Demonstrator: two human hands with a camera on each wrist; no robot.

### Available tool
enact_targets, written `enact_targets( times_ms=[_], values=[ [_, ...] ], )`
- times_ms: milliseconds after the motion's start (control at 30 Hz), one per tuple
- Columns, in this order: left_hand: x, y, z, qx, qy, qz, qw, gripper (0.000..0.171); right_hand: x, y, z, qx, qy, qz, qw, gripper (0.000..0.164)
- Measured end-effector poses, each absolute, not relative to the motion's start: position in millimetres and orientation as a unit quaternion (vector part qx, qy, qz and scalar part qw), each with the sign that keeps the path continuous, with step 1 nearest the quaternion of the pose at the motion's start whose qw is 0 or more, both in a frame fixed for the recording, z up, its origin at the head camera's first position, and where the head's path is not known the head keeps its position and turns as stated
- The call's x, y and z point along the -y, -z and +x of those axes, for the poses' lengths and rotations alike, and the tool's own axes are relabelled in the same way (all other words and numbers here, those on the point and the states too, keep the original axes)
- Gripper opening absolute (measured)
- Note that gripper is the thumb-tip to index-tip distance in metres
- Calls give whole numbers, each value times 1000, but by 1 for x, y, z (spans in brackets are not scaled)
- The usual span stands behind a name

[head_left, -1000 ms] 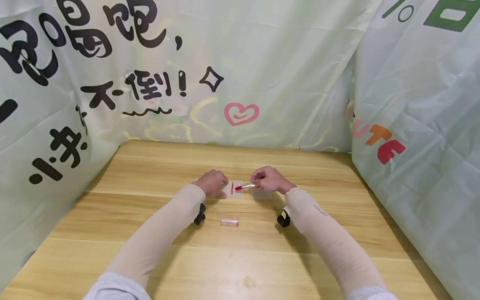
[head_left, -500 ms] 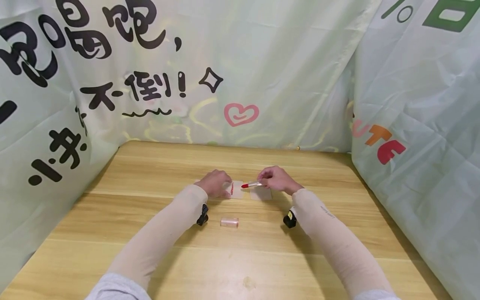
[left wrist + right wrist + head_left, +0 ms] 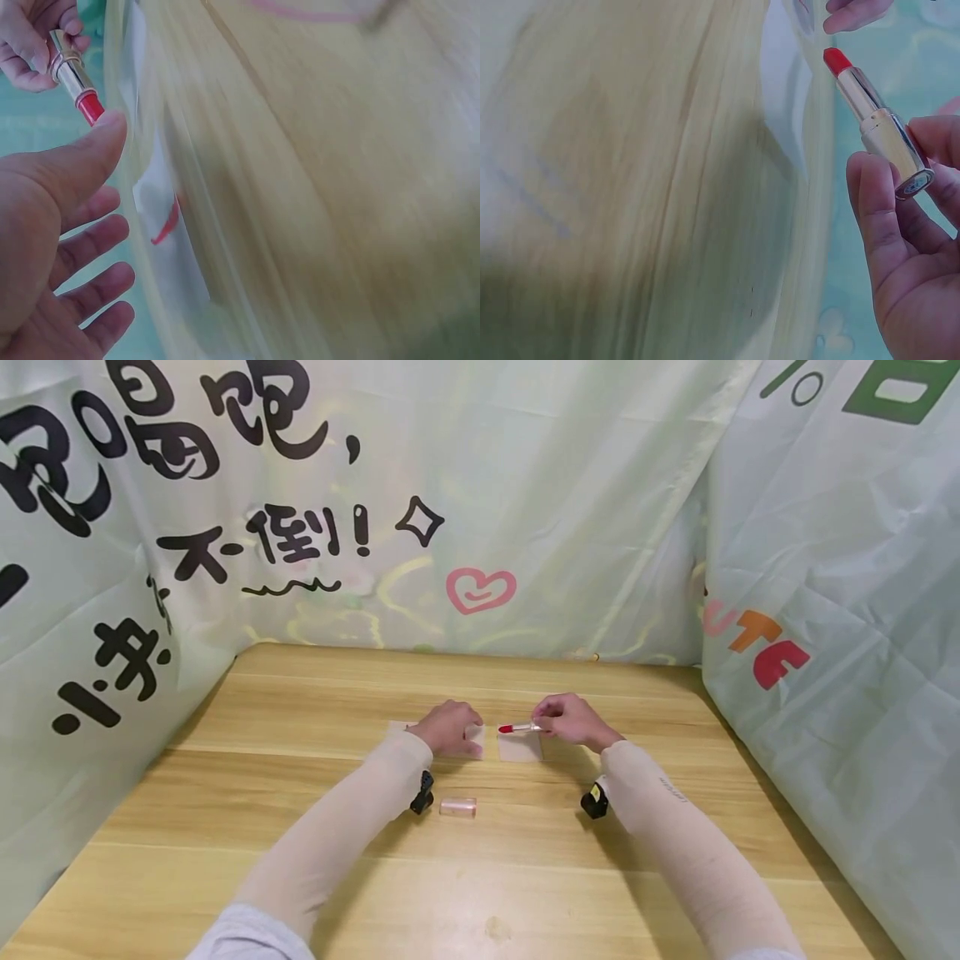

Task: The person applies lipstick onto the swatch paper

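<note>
My right hand pinches an uncapped red lipstick by its gold base, the red tip pointing left. In the head view the lipstick lies over the right-hand white paper. My left hand is over the left-hand paper, thumb and fingers apart, nothing between them. The left wrist view shows that paper bearing a red smear, with the left fingers loosely spread beside it. The clear pinkish lipstick cap lies on its side on the table, nearer the body than the papers.
The wooden table is enclosed by pale green cloth printed with dark lettering and a pink heart. A black wrist camera hangs under the right wrist, another black camera under the left.
The right hand has carried the lipstick rightward, from beside the red smear on the left paper to over the right paper. The left hand has also shifted right, covering the smear in the head view.
</note>
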State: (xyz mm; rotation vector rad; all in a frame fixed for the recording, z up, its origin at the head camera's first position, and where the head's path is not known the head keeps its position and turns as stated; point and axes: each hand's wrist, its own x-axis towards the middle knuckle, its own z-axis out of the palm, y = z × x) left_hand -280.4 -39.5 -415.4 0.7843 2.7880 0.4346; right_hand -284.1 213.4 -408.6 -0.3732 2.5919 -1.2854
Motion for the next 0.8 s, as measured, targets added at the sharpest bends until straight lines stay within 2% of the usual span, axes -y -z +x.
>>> enact_targets(
  times_ms=[800],
  values=[
    [1,423,-276,-948,-122,280,85,50,-240,418,-282,-888,443,-85,92,18]
  ],
)
